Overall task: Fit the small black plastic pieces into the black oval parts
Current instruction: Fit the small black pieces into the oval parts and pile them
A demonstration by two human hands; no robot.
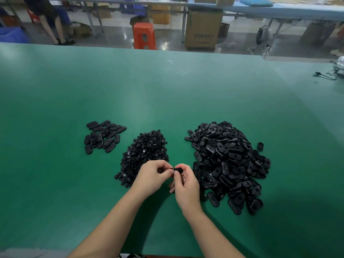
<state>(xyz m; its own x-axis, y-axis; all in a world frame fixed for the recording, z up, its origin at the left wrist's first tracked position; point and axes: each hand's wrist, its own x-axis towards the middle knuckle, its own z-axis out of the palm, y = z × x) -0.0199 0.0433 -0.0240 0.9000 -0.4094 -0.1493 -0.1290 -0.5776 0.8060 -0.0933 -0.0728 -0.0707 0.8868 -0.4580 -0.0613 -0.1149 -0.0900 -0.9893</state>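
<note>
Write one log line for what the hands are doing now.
left hand: pinching small piece | right hand: holding oval part | stage: fitting

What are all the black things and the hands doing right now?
left hand: fingers curled, pinching something small at the oval part; the small thing is too hidden to name
right hand: holds the oval part
oval part: held up between both hands
pile of small pieces: heaped on the table
big pile of oval parts: loose heap
small group of oval parts: spread out flat
green table: holds all the piles
</note>
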